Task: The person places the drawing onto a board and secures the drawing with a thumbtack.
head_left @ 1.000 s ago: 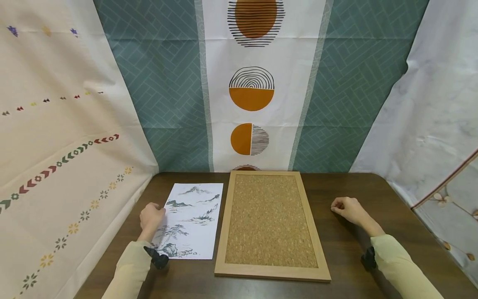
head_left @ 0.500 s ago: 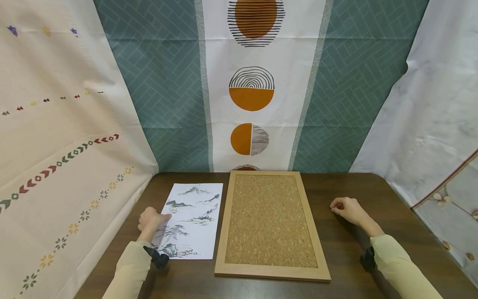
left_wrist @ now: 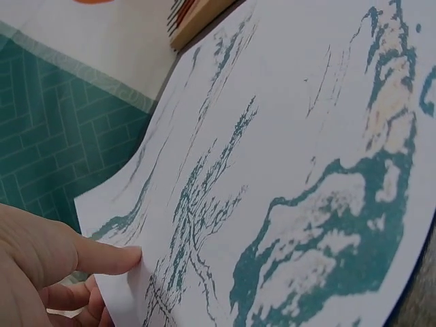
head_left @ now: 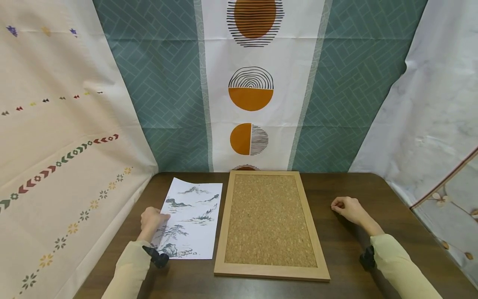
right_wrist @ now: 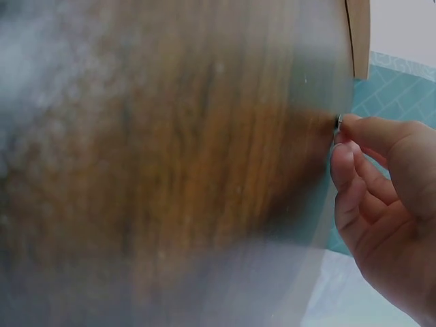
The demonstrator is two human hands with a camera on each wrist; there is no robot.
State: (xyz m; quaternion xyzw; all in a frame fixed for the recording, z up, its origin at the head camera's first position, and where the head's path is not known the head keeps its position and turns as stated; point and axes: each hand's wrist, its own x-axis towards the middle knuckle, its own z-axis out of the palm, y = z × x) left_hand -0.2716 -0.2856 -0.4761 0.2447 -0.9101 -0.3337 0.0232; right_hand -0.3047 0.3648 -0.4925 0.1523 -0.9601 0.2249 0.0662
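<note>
My left hand pinches the left edge of a white sheet of paper printed with an ink landscape of mountains and trees. In the left wrist view, the thumb lies on the printed face and the other fingers are under the edge. The paper's far left corner curls up off the table. Right of the sheet, a cork board with a light wooden frame lies flat. My right hand rests on the table beyond the board's right side, fingers loosely curled, thumb and forefinger tips close together. No held thing is plainly seen there.
A dark brown wooden table carries everything. Behind it hangs a green and white cloth with orange circles. A cream patterned cloth hangs on the left, a pale marbled one on the right.
The left thumb has moved right onto the paper and the hand has taken hold of its edge. The far left corner has risen from flat. The right hand has stayed put.
</note>
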